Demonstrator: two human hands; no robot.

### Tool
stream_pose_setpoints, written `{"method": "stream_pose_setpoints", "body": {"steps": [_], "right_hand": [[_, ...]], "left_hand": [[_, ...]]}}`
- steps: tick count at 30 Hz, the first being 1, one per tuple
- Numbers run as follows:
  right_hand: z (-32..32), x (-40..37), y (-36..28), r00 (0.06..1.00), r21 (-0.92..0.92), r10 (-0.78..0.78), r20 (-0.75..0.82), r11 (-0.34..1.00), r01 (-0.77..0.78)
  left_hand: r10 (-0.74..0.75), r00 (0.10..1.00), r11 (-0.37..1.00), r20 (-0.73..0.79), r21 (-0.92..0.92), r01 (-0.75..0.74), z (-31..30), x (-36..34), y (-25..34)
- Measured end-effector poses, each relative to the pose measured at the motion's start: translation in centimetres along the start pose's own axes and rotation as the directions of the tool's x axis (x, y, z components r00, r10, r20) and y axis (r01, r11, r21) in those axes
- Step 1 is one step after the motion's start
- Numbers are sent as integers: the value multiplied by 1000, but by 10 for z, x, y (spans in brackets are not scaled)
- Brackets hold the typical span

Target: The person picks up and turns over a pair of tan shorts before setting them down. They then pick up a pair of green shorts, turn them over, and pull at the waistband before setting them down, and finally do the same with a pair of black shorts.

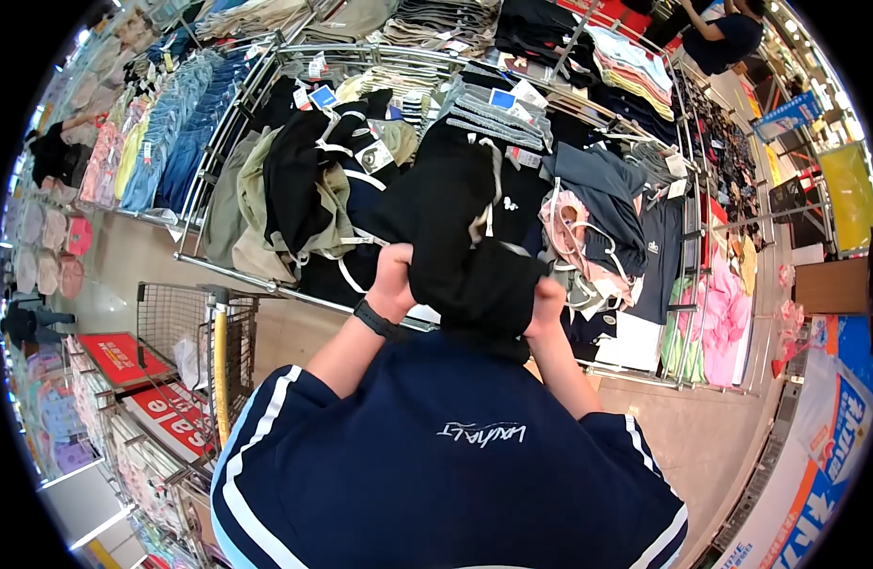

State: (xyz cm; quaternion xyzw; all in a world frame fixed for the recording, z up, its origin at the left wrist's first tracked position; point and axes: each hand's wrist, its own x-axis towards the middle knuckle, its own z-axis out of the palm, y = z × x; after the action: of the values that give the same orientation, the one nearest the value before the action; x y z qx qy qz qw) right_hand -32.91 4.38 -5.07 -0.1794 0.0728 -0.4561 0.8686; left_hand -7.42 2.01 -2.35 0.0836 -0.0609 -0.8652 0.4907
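A black garment [455, 228] with a pale drawstring hangs bunched between my two hands, in front of my chest. My left hand [395, 277], with a dark band on its wrist, grips its left edge. At the right edge my right hand [547, 302] is closed on the same cloth. Beyond it, a metal display rack [294, 284] bears heaped clothes. A black and olive pile [299, 190] lies to the left, folded grey garments [498, 112] lie behind, and a dark grey garment [598, 180] lies over a pink one [564, 223] to the right.
A shopping cart [176, 318] with a yellow handle stands at my left, near red sale signs [171, 417]. Hanging jeans [195, 104] are at the back left. Another person [726, 40] stands at the upper right. A brown box [830, 287] sits at the far right.
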Motion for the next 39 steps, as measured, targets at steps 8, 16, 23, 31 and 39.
{"method": "stream_pose_setpoints", "body": {"steps": [8,16,23,31,39], "right_hand": [[45,40,14,870,258,329,-367,935,-244],[65,29,-5,924,-209,236,-301,929,-305],[31,5,-11,963,-966,106,-247,53,-253],[69,31,-36,976,-968,27,218,-120,220],[88,16,-43,971,-988,-191,144,-88,129]], "left_hand": [[90,957,993,276,-97,-65,-8,-16,-17],[308,943,944,127,-162,-287,23,-17,6],[345,930,382,130,885,-265,9,-26,-10],[488,572,-755,660,647,-104,71,-4,-31],[423,896,291,-132,957,4,5,-10,19]]}}
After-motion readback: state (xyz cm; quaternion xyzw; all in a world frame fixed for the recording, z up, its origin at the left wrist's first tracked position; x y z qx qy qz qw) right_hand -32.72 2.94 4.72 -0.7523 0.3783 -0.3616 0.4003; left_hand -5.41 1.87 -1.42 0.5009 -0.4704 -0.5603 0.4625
